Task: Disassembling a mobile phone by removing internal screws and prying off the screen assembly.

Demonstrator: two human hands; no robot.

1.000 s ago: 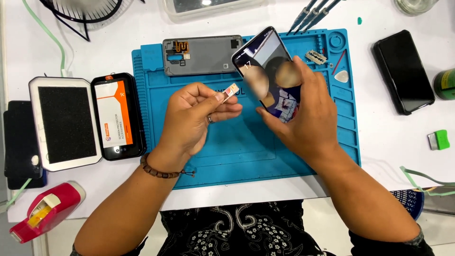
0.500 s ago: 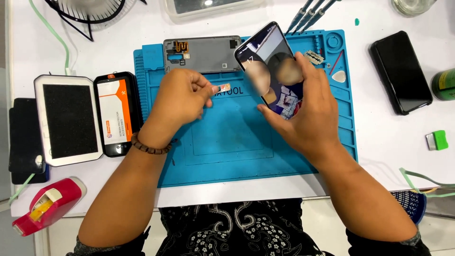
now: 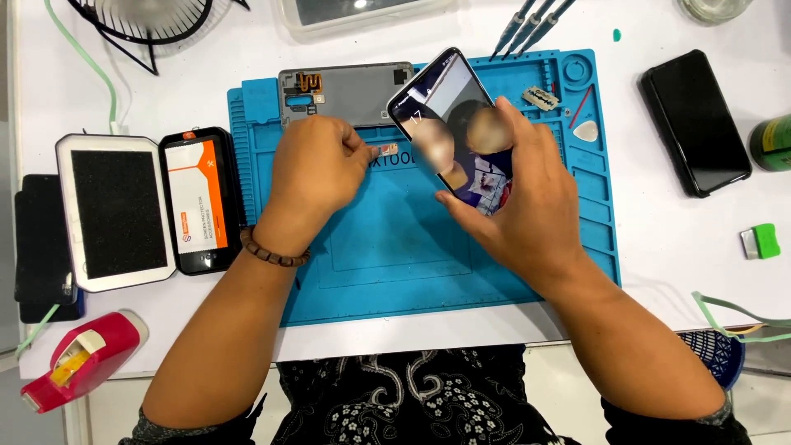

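Head view. We see the right hand (image 3: 527,214) holding a smartphone (image 3: 449,124) above the far middle of the blue repair mat (image 3: 395,264), fingers wrapped round its lower end, thumb on the lit glass. The phone is tilted; its long axis runs from the palm up and away toward the mat's far edge, its top end leaning left, its screen facing the camera. The left hand (image 3: 317,169) pinches a small card tray (image 3: 386,150) between thumb and forefinger, close to the phone's left edge; we cannot tell whether they touch. The tray lies roughly level, its free end pointing right toward the phone.

We judge the phone stiff, fairly light, smooth and breakable on its glass face; it is best gripped by the side rails. The tray looks tiny, thin and easily bent or dropped, so we would hold it by its outer end only.

At the mat's far edge lies a grey phone frame (image 3: 346,91), just beyond the left knuckles. Near the far right corner lie a razor blade (image 3: 540,97) and a white pick (image 3: 586,130). Off the mat, on the white table (image 3: 684,247), we note an open case with black foam (image 3: 115,210) at the left edge, a red tape dispenser (image 3: 78,358) at the near left corner, and a black phone (image 3: 695,122) to the right.
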